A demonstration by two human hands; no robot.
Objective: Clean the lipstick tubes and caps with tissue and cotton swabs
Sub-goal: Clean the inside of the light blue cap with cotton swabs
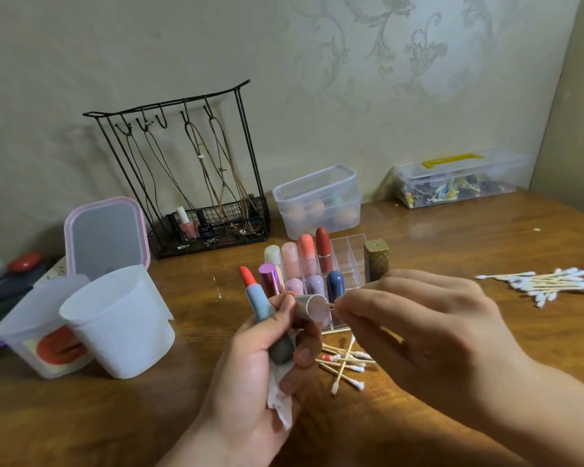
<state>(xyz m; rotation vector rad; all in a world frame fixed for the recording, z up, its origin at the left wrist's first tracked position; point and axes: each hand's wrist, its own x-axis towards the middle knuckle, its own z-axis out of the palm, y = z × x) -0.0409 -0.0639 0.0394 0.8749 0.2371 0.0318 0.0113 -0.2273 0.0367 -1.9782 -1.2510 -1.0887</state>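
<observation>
My left hand (267,372) grips an uncapped grey-blue lipstick tube (265,310) with its red-orange bullet up, a translucent cap (312,308) and a crumpled white tissue (280,399). My right hand (415,318) pinches a cotton swab (332,306) whose tip is inside the cap's opening. Behind the hands stands a clear acrylic organiser (348,261) with several lipsticks in pastel and red caps. Used swabs (344,364), one stained red, lie on the table under my hands. A pile of clean swabs (550,283) lies at the right.
Two white plastic cups (115,321) stand at the left, before a pink-rimmed mirror (107,235). A black wire rack (196,183) with cords and nail polish, a clear box (319,203) of sponges and a yellow-handled case (459,180) line the wall. A gold glitter lipstick (376,259) stands beside the organiser.
</observation>
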